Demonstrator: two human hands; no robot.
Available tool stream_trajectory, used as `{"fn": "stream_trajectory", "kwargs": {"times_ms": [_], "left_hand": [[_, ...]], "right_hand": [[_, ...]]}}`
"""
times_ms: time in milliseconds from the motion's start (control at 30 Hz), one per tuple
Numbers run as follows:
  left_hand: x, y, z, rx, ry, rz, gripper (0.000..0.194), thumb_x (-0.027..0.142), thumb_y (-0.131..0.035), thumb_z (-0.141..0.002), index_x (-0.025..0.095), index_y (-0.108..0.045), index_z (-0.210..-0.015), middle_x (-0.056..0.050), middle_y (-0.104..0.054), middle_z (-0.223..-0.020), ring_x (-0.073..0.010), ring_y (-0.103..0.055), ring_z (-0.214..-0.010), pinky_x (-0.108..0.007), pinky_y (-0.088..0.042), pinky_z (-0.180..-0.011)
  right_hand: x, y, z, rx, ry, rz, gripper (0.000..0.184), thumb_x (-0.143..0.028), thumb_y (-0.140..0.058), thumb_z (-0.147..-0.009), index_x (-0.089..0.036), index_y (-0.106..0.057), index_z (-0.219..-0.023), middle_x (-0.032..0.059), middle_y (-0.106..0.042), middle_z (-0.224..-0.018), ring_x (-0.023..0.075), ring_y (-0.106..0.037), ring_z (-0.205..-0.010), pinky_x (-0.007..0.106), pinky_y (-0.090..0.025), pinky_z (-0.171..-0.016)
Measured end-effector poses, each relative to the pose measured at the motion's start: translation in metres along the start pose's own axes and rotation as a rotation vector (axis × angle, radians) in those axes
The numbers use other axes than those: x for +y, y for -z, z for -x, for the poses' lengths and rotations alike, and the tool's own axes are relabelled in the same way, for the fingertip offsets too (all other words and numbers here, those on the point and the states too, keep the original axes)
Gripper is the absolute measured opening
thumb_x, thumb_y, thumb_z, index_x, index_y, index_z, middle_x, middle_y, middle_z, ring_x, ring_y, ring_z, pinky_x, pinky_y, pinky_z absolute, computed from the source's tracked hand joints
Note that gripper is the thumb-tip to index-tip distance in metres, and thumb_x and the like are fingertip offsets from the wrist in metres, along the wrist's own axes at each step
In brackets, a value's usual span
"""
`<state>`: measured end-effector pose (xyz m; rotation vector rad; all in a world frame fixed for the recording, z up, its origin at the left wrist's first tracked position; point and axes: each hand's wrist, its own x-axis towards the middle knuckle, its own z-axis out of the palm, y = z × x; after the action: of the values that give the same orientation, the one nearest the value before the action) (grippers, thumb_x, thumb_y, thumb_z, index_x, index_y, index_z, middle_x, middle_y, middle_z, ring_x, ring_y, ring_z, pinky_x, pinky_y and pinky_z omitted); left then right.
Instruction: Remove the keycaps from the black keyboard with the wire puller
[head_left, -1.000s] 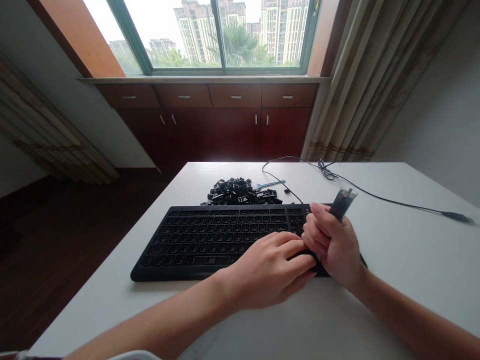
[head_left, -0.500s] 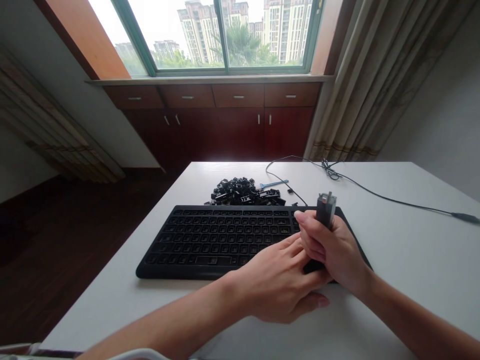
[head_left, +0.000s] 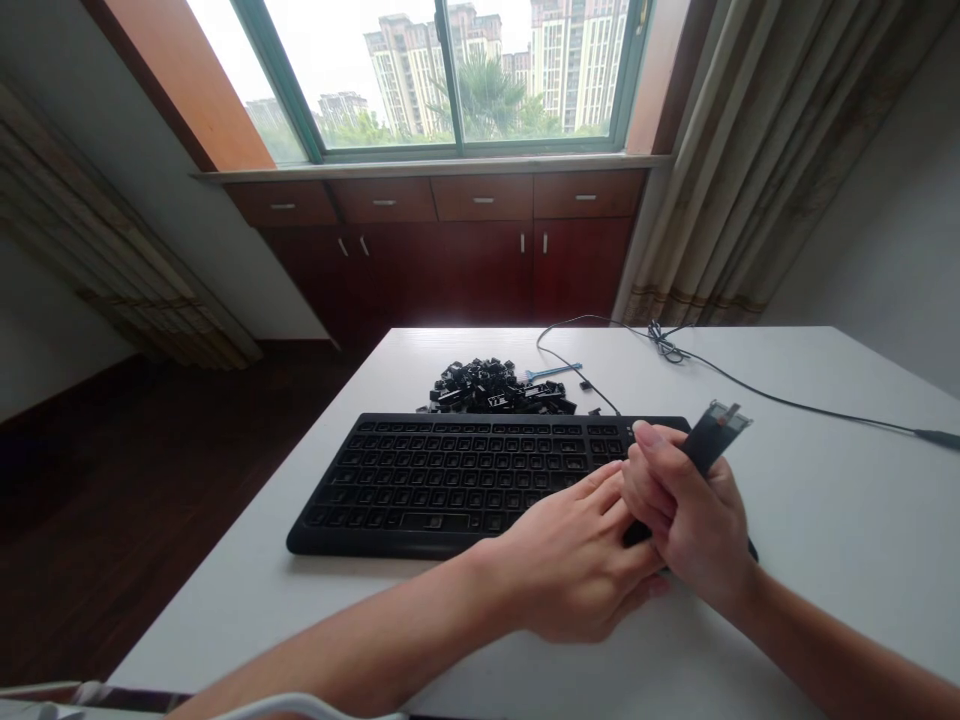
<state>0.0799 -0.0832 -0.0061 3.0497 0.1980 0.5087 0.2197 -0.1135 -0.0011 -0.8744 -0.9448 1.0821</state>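
A black keyboard point(head_left: 427, 490) with its keycaps off lies on the white table. My left hand point(head_left: 574, 560) rests over its lower right part, palm down, fingers stretched out and slightly apart. Next to it, touching its fingers, my right hand point(head_left: 697, 510) is wrapped around a dark, flat-sided cleaning tool point(head_left: 709, 440). The tool's upper end, with clear and metal parts, sticks out above the fist and leans right. Its lower end is mostly hidden by my hands, over the keyboard's right side. A pile of black keycaps point(head_left: 487, 388) sits behind the keyboard.
A small blue brush point(head_left: 555, 371) lies beside the pile, with a few loose keycaps point(head_left: 586, 385) nearby. The keyboard's thin cable point(head_left: 780, 397) loops across the back right of the white table point(head_left: 840, 480). A cabinet point(head_left: 480, 260) stands beyond, under a window.
My right hand has shifted a little right, and the tool's top has tipped from nearly upright to leaning right. My left hand stays on the keyboard. The view has shifted slightly.
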Motion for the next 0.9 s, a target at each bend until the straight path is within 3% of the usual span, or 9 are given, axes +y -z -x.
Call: {"fn": "stream_trajectory", "kwargs": {"times_ms": [167, 267, 367, 433, 500, 567, 767, 900], "left_hand": [[-0.006, 0.008, -0.001, 0.006, -0.025, 0.155, 0.024, 0.027, -0.045, -0.105, 0.017, -0.065, -0.113, -0.014, -0.062, -0.134, -0.0297, -0.045, -0.141, -0.049, -0.034, -0.124], [-0.009, 0.013, 0.001, 0.029, 0.094, 0.390, 0.012, 0.030, -0.055, -0.099, 0.020, -0.059, -0.103, -0.010, -0.066, -0.115, -0.0246, -0.060, -0.118, -0.042, -0.052, -0.108], [-0.007, 0.010, 0.003, 0.033, 0.256, 0.469, 0.031, 0.045, -0.065, -0.093, 0.019, -0.051, -0.100, -0.009, -0.065, -0.104, -0.0237, -0.064, -0.101, -0.037, -0.061, -0.090], [-0.002, 0.002, 0.004, 0.083, 0.247, 0.426, 0.040, 0.052, -0.065, -0.094, 0.017, -0.050, -0.106, -0.015, -0.065, -0.117, -0.0283, -0.061, -0.117, -0.041, -0.058, -0.101], [0.004, -0.006, 0.003, 0.145, 0.203, 0.348, 0.043, 0.054, -0.059, -0.098, 0.016, -0.049, -0.116, -0.020, -0.055, -0.141, -0.0322, -0.047, -0.140, -0.048, -0.047, -0.116], [0.008, -0.013, 0.001, 0.175, 0.201, 0.279, 0.047, 0.053, -0.054, -0.101, 0.016, -0.044, -0.127, -0.022, -0.046, -0.152, -0.0325, -0.037, -0.149, -0.053, -0.040, -0.122], [0.010, -0.017, 0.000, 0.310, 0.166, 0.355, 0.053, 0.051, -0.060, -0.098, 0.017, -0.033, -0.128, -0.028, -0.043, -0.149, -0.0355, -0.035, -0.151, -0.053, -0.042, -0.119], [0.012, -0.016, 0.002, 0.336, 0.361, 0.445, 0.074, 0.049, -0.067, -0.094, 0.016, -0.022, -0.142, -0.027, -0.046, -0.150, -0.0364, -0.038, -0.149, -0.059, -0.042, -0.117]], "right_hand": [[-0.004, 0.003, -0.009, -0.083, -0.128, 0.015, 0.055, -0.038, -0.066, -0.095, -0.020, -0.039, -0.051, -0.0062, -0.033, -0.043, 0.0060, -0.027, -0.038, 0.026, -0.019, -0.039], [-0.006, 0.004, -0.012, -0.071, -0.159, -0.010, 0.055, -0.039, -0.067, -0.094, -0.021, -0.039, -0.051, -0.0067, -0.033, -0.042, 0.0060, -0.028, -0.036, 0.025, -0.020, -0.037], [-0.005, 0.002, -0.011, -0.059, -0.133, 0.003, 0.055, -0.041, -0.067, -0.094, -0.021, -0.040, -0.051, -0.0064, -0.035, -0.042, 0.0068, -0.031, -0.034, 0.026, -0.022, -0.036], [-0.004, -0.001, -0.009, -0.003, -0.107, 0.037, 0.055, -0.042, -0.067, -0.094, -0.021, -0.040, -0.050, -0.0059, -0.035, -0.042, 0.0072, -0.032, -0.035, 0.027, -0.024, -0.038], [-0.004, -0.006, -0.007, 0.090, -0.067, 0.052, 0.055, -0.042, -0.068, -0.093, -0.021, -0.039, -0.051, -0.0057, -0.036, -0.044, 0.0076, -0.031, -0.039, 0.027, -0.027, -0.041], [-0.007, -0.010, -0.006, 0.178, -0.027, 0.026, 0.054, -0.042, -0.069, -0.093, -0.021, -0.038, -0.053, -0.0061, -0.034, -0.046, 0.0079, -0.028, -0.042, 0.027, -0.026, -0.042], [-0.029, -0.007, -0.017, 0.182, -0.116, -0.060, 0.055, -0.038, -0.073, -0.088, -0.022, -0.037, -0.050, -0.0068, -0.031, -0.041, 0.0075, -0.024, -0.037, 0.029, -0.018, -0.038], [-0.038, 0.003, -0.026, 0.226, -0.181, -0.188, 0.054, -0.033, -0.072, -0.085, -0.022, -0.033, -0.049, -0.0079, -0.028, -0.039, 0.0068, -0.019, -0.034, 0.028, -0.012, -0.035]]}}
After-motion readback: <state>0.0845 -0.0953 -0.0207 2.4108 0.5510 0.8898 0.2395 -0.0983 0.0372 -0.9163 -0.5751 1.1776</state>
